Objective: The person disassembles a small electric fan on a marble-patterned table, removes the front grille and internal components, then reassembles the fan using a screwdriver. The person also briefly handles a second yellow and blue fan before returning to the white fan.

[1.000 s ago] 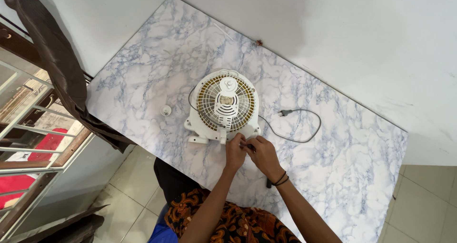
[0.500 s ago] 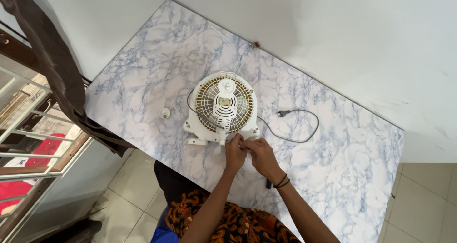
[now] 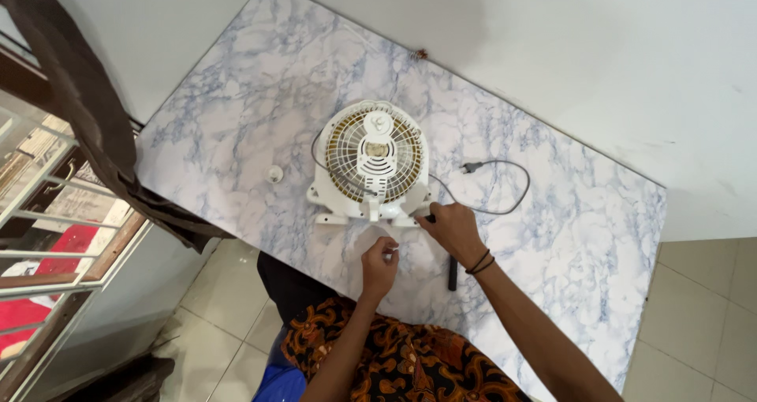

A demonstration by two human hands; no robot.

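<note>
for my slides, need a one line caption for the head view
Person's right hand at the base of a white fan on a marble-patterned table.

A marble-patterned blue-white table (image 3: 236,126) stands against a plain white wall (image 3: 599,63) at 1 o'clock. Pale floor tiles (image 3: 702,307) lie at 4 o'clock. A barred window (image 3: 39,236) with dark curtain (image 3: 79,110) occupies 9 o'clock.

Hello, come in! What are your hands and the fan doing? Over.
Left hand pinching a tiny white bit, off the fan. Right hand at the fan base. Black tool lies beside the right wrist. Cord trails right, clear.
</note>
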